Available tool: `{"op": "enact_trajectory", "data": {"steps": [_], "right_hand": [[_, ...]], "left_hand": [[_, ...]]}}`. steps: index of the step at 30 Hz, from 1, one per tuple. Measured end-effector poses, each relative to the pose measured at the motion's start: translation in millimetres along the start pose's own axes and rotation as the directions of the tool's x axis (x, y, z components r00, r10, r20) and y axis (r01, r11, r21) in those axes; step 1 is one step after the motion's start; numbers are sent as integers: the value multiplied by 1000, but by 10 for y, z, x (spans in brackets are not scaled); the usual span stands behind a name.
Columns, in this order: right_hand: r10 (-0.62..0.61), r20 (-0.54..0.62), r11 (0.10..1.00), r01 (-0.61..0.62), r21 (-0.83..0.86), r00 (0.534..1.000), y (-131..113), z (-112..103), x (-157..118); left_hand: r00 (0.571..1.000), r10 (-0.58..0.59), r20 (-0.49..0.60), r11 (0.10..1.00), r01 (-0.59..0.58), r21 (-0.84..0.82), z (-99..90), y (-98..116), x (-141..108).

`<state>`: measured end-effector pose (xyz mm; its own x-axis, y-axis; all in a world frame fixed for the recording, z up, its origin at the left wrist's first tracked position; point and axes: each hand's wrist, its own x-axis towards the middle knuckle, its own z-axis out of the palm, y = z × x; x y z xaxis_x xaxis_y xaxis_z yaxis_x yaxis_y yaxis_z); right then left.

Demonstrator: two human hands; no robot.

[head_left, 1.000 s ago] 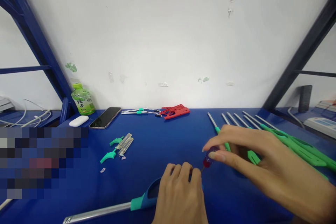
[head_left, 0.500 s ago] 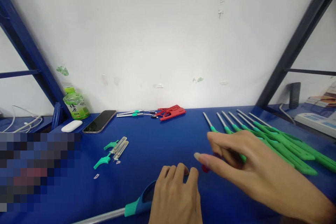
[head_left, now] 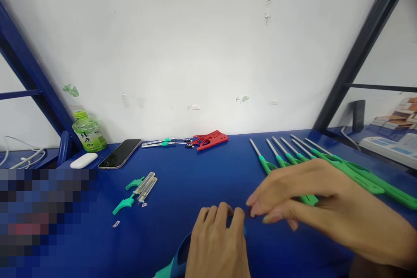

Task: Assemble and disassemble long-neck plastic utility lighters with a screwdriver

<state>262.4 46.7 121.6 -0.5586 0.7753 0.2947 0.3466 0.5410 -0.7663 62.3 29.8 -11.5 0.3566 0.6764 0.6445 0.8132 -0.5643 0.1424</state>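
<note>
My left hand is closed over the blue handle of a long-nosed utility lighter, low in the middle of the view. A teal collar shows at the handle's front end; much of the handle lies hidden under my fingers. To the right, my right hand hovers with thumb and fingertips drawn together, slightly blurred. A small red piece shows at its fingertips, mostly covered. Beyond and beneath this hand lie several green utility lighters with metal tubes pointing toward the wall.
Clear fuel tanks and teal triggers lie left on the blue table. Red handle shells and metal tubes sit by the wall. A phone, white case and green bottle stand back left.
My right hand has turned and its fingertips have come down and closer together near the red piece. The lighter's metal tube has slipped out of view at the bottom; the camera view has shifted slightly.
</note>
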Motion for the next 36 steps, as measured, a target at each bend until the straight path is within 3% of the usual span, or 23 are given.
{"op": "enact_trajectory", "data": {"steps": [3, 8, 13, 20, 23, 28, 36], "right_hand": [[82, -116, 988, -97, -124, 990, 33, 28, 21], [108, -251, 938, -182, -296, 962, 97, 56, 57], [98, -250, 924, -182, -336, 963, 83, 87, 75], [108, -165, 966, -142, -215, 980, 65, 4, -15], [151, -169, 968, -180, -174, 974, 68, 6, 24], [95, -262, 936, -176, -306, 960, 107, 77, 58], [54, -257, 924, -146, -353, 965, 97, 77, 110]], "left_hand": [[1000, -7, 11, 1000, 6, 19, 8, 7, 3], [1000, -9, 26, 999, 8, 45, 11, 15, 5], [999, -5, 42, 998, 2, 66, -6, 3, 0], [997, -22, 70, 998, 18, 57, -15, -5, 12], [997, -28, 75, 998, 24, 61, -12, 10, 12], [997, -26, 72, 996, 20, 84, -17, 28, 2], [996, -32, 81, 994, 24, 106, -5, 16, 6]]}}
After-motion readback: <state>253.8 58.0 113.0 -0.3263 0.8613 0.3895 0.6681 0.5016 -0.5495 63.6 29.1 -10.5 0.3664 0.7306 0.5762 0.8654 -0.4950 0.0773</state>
